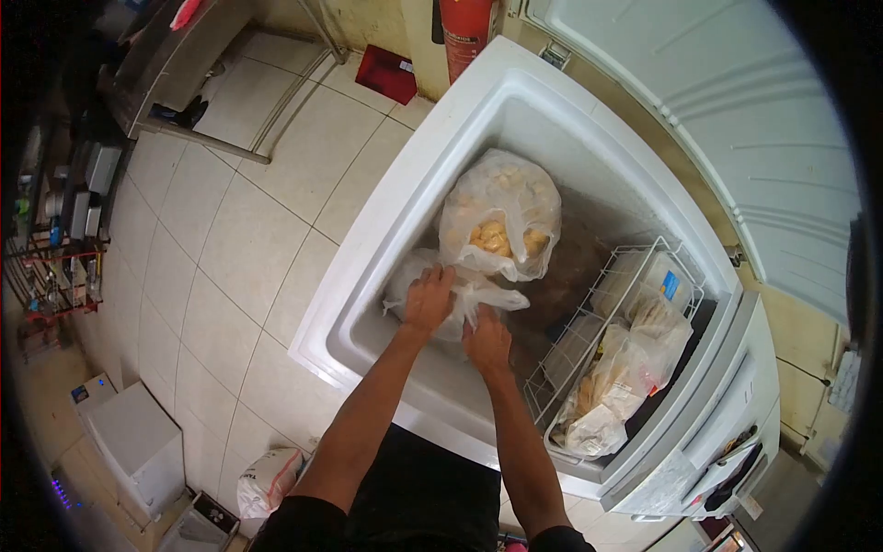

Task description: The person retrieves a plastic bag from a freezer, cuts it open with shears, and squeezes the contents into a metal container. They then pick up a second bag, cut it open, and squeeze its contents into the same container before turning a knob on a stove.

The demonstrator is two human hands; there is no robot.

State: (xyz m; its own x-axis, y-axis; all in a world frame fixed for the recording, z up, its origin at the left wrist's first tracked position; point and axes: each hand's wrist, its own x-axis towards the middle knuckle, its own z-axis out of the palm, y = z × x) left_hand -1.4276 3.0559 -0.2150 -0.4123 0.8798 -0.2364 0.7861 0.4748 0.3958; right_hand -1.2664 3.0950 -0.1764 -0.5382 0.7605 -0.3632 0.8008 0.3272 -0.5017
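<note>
Inside the open chest freezer, a translucent white plastic bag (498,297) lies against the near-left wall, its gathered top lying to the right. My left hand (430,298) has its fingers closed on the left part of this bag. On the gathered part, my right hand (487,340) grips the plastic with bent fingers. The bag's contents cannot be made out. Just beyond my hands rests a larger clear bag (501,198) full of yellowish pieces, its mouth partly open.
A white wire basket (575,340) with bagged food (625,368) hangs at the freezer's right end. The freezer lid (717,120) stands raised at the back. Beyond the white rim (368,225) are a fire extinguisher (466,32), a metal table (184,64) and a sack (268,480).
</note>
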